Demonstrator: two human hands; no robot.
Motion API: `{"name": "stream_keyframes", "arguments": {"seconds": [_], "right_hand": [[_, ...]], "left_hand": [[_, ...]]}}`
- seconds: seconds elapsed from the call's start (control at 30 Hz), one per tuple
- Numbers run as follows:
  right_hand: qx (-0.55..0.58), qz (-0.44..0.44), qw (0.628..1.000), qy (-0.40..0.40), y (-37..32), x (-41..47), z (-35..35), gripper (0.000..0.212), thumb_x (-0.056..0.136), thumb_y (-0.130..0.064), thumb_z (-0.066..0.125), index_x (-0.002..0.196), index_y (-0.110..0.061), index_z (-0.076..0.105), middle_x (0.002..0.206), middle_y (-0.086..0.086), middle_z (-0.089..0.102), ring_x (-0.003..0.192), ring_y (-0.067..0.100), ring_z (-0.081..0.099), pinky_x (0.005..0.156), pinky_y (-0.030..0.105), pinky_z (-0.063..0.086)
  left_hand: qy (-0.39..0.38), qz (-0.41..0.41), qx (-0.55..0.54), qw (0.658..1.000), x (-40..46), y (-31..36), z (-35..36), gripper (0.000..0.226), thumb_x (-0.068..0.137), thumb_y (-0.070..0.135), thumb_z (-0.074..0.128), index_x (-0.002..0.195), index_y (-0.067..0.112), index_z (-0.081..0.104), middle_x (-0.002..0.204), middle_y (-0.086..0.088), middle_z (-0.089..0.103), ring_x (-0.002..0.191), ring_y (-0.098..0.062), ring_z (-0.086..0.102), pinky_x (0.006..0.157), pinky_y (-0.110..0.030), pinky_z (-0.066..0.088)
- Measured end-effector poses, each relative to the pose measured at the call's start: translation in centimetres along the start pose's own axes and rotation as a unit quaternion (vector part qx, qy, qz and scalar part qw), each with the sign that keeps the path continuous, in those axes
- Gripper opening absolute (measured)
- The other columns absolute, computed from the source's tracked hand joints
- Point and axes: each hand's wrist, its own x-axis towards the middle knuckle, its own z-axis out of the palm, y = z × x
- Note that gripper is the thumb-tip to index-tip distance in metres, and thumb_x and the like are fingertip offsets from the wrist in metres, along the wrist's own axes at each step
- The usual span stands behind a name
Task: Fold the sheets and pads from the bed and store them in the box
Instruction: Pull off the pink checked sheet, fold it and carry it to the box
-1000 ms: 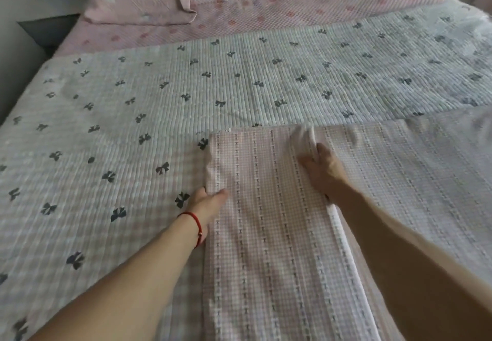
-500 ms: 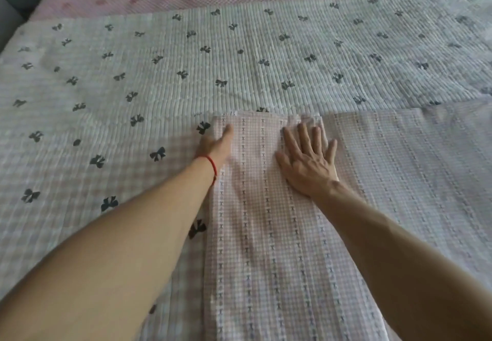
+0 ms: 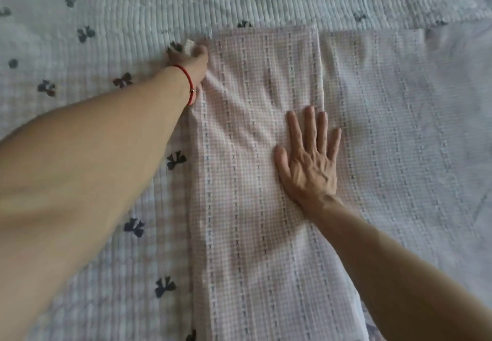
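Right hand (image 3: 308, 165) flat, fingers spread, pressing on the folded pink sheet (image 3: 255, 207) near its right fold edge. Left hand (image 3: 193, 59) reaching to the sheet's far left corner, fingers apparently pinching the edge there, though blurred; red string (image 3: 187, 81) round the wrist. Sheet lying folded into a long strip on the bow-print pad (image 3: 106, 34), more pink cloth spread to the right.
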Motion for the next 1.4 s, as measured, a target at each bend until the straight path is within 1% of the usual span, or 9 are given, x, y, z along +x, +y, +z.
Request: {"name": "stream_keyframes", "arguments": {"seconds": [0.07, 0.4, 0.7, 0.97, 1.03, 1.1, 1.2, 1.3, 1.4], "right_hand": [[0.004, 0.014, 1.0, 0.003, 0.2, 0.6, -0.1, 0.072, 0.103, -0.055, 0.027, 0.164, -0.03, -0.001, 0.172, 0.005, -0.014, 0.156, 0.026, -0.021, 0.124, 0.06, -0.007], [-0.016, 0.007, 1.0, -0.012, 0.0, 1.1, 0.7, 0.074, 0.102, -0.057, 0.021, 0.164, -0.027, -0.004, 0.171, 0.008, -0.016, 0.156, 0.029, -0.022, 0.123, 0.062, -0.008], [0.005, -0.096, 0.993, -0.065, 2.4, -4.1, -1.1, 0.076, 0.102, -0.061, 0.014, 0.164, -0.024, -0.009, 0.169, 0.007, -0.023, 0.154, 0.024, -0.028, 0.126, 0.053, -0.01], [0.052, -0.17, 0.974, -0.142, 6.5, -19.6, -1.6, 0.068, 0.104, -0.054, 0.017, 0.164, -0.032, -0.006, 0.169, 0.003, -0.023, 0.155, 0.024, -0.025, 0.125, 0.043, -0.018], [0.085, -0.148, 0.971, -0.167, 6.1, -20.2, -3.5, 0.063, 0.107, -0.045, 0.025, 0.165, -0.03, 0.004, 0.171, 0.003, -0.016, 0.158, 0.024, -0.016, 0.126, 0.043, -0.013], [0.138, -0.1, 0.966, -0.193, 4.7, -19.2, -5.9, 0.052, 0.106, -0.042, 0.036, 0.156, -0.026, 0.033, 0.169, 0.004, 0.02, 0.157, 0.024, 0.014, 0.127, 0.047, 0.005], [0.382, 0.036, 0.899, -0.21, 3.8, -16.3, -11.7, 0.065, 0.091, -0.074, 0.04, 0.127, -0.026, 0.064, 0.126, 0.001, 0.07, 0.112, 0.023, 0.067, 0.109, 0.049, 0.045], [0.604, 0.088, 0.756, -0.238, 5.2, -14.1, -16.7, 0.048, 0.097, -0.059, 0.048, 0.124, -0.025, 0.067, 0.116, 0.006, 0.074, 0.102, 0.025, 0.074, 0.095, 0.051, 0.058], [0.636, 0.093, 0.723, -0.254, 9.2, -13.1, -20.6, 0.041, 0.103, -0.052, 0.045, 0.12, -0.024, 0.07, 0.105, 0.006, 0.077, 0.09, 0.023, 0.075, 0.079, 0.041, 0.061]], "left_hand": [[-0.053, 0.034, 0.006, 0.998, -2.3, -1.1, -0.6, 0.1, 0.079, 0.072, 0.06, 0.158, 0.025, 0.022, 0.154, -0.005, 0.046, 0.134, -0.024, 0.051, 0.113, -0.048, 0.044], [-0.125, 0.014, -0.078, 0.989, -17.1, -14.7, -4.5, 0.038, 0.095, 0.037, 0.069, 0.125, 0.019, 0.056, 0.111, 0.008, 0.071, 0.1, -0.007, 0.07, 0.084, -0.025, 0.057], [-0.115, -0.064, 0.035, 0.991, -26.9, -24.1, -7.8, 0.067, 0.069, 0.072, 0.078, 0.118, 0.027, 0.071, 0.107, 0.008, 0.077, 0.102, -0.016, 0.073, 0.096, -0.045, 0.057], [-0.125, -0.056, 0.066, 0.988, -30.8, -21.8, -9.1, 0.065, 0.068, 0.057, 0.088, 0.121, 0.025, 0.069, 0.11, 0.005, 0.077, 0.103, -0.017, 0.073, 0.099, -0.046, 0.055], [-0.118, -0.019, 0.077, 0.99, -32.3, -19.3, -8.7, 0.05, 0.079, 0.039, 0.085, 0.123, 0.024, 0.067, 0.111, 0.004, 0.076, 0.105, -0.017, 0.072, 0.099, -0.044, 0.056], [-0.109, 0.031, 0.097, 0.989, -34.1, -16.8, -7.9, 0.037, 0.085, 0.033, 0.08, 0.119, 0.03, 0.067, 0.111, 0.008, 0.075, 0.104, -0.015, 0.071, 0.095, -0.04, 0.057], [-0.116, 0.125, 0.147, 0.974, -37.8, -12.1, -5.6, 0.022, 0.091, 0.033, 0.072, 0.108, 0.043, 0.062, 0.104, 0.021, 0.071, 0.099, -0.003, 0.067, 0.08, -0.021, 0.054], [-0.115, 0.203, 0.171, 0.957, -41.0, -8.4, -1.7, 0.024, 0.093, 0.039, 0.069, 0.117, 0.037, 0.064, 0.104, 0.02, 0.071, 0.096, 0.0, 0.067, 0.078, -0.021, 0.056], [-0.116, 0.285, 0.182, 0.934, -44.3, -6.2, 4.2, 0.036, 0.095, 0.042, 0.064, 0.13, 0.032, 0.06, 0.103, 0.014, 0.073, 0.09, -0.002, 0.069, 0.077, -0.03, 0.061]]}}
